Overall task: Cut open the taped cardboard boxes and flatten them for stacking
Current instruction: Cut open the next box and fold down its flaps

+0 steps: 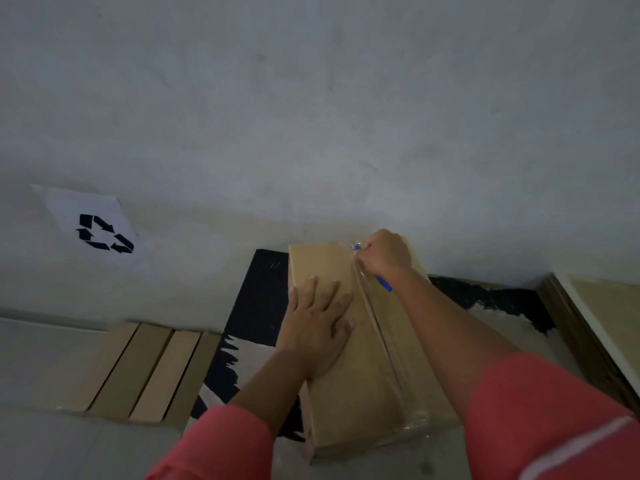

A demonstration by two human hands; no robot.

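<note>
A long brown cardboard box point(349, 393) lies on the floor in front of me, its top seam sealed with clear tape point(391, 362) running lengthwise. My left hand point(317, 327) presses flat on the box's left flap with fingers spread. My right hand point(382, 252) grips a blue-handled cutter point(383, 283) at the far end of the taped seam, against the wall. The blade tip is hidden by the hand.
A flattened cardboard box point(138, 372) lies on the floor to the left. A white sheet with a black recycling symbol point(104, 233) hangs on the grey wall. Black painted patches point(259, 296) mark the wall's base. A wooden door frame point(595, 323) stands at right.
</note>
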